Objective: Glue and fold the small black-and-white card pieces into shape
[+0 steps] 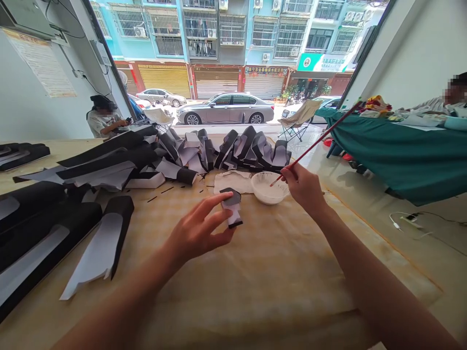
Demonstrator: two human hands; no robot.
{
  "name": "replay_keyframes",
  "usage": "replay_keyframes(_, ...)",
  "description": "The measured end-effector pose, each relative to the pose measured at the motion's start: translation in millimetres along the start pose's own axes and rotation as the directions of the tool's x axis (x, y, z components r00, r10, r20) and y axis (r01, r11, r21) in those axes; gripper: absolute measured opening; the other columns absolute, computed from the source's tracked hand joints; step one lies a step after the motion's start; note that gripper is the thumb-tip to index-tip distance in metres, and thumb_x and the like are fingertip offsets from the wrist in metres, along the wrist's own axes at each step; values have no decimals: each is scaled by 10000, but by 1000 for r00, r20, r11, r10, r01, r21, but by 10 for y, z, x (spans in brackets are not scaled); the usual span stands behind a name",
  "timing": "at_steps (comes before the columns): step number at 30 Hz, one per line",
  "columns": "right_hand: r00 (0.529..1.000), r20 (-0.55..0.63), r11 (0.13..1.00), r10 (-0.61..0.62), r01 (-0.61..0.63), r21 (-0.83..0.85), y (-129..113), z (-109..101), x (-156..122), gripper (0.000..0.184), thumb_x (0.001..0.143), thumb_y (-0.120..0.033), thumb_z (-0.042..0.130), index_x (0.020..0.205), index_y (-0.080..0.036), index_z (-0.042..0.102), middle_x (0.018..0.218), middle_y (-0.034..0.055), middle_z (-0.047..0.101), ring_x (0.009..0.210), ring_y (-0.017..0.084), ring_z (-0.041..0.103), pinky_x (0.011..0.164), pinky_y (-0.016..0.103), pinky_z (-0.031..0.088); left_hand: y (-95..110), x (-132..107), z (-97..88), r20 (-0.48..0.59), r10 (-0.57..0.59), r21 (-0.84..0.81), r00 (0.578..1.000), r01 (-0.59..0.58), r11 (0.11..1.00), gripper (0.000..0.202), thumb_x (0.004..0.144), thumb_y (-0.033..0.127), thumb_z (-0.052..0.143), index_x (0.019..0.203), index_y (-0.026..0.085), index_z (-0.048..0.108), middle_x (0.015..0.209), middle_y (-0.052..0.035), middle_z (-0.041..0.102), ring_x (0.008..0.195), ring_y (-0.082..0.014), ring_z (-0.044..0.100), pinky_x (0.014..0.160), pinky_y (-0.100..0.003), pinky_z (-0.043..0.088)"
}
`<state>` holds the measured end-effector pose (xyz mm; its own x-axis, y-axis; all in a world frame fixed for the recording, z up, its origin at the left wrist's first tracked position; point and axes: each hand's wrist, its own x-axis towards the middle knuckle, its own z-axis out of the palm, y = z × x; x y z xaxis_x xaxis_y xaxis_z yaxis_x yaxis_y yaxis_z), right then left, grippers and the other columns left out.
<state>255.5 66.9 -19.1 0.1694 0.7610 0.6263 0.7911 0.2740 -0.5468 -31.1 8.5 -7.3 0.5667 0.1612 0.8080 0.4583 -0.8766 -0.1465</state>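
Between the thumb and fingers of my left hand (199,228) is a small black, grey and white folded paper piece (233,209), held upright above the table. My right hand (304,189) pinches a thin paintbrush with a long red handle (324,133). The handle slants up to the right, and the brush's tip points down into a white bowl (269,197). What fills the bowl is pale and hard to make out. Under the bowl's left side lies a white cloth (233,182).
Black-and-white folded paper pieces (251,146) are heaped along the table's far side. Longer black-and-white strips (116,233) lie at the left. A person (104,119) sits beyond the table at left, another (438,104) behind a green-covered table (383,150) at right.
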Motion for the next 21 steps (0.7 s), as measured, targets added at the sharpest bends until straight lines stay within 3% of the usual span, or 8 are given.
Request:
replay_keyframes(3,998,65,994,-13,20,-106,23,46,-7,217,884,-338,452,785,-201,586,713,60,695,653,203,619,627,286,398,-16,-19,-10,12,54,49,998,-55,997,322,714,197,701,1009,183,574,1169,-138,619,1017,-201,645,852,-284,568)
replay_keyframes(12,994,111,992,-19,33,-125,69,110,-16,220,878,-326,468,740,-199,582,668,60,679,595,204,593,588,287,362,-28,-27,-22,15,62,62,998,-63,996,369,705,190,698,1053,149,585,1167,-155,609,1047,-221,627,891,-305,557)
replay_keyframes(16,996,88,992,-20,31,-123,57,83,-13,222,884,-338,451,790,-195,592,703,67,691,631,209,609,604,287,383,-14,-7,-21,-15,39,60,999,-38,997,482,704,161,688,1165,124,555,1152,-149,620,1048,-218,629,912,-293,549)
replay_keyframes(21,997,77,990,-18,29,-138,98,72,-1,213,885,-335,443,821,-195,590,721,65,700,663,217,625,627,295,393,2,-9,-2,-68,-34,33,997,36,999,617,728,188,670,1307,182,457,1167,-111,628,1026,-215,640,899,-319,558)
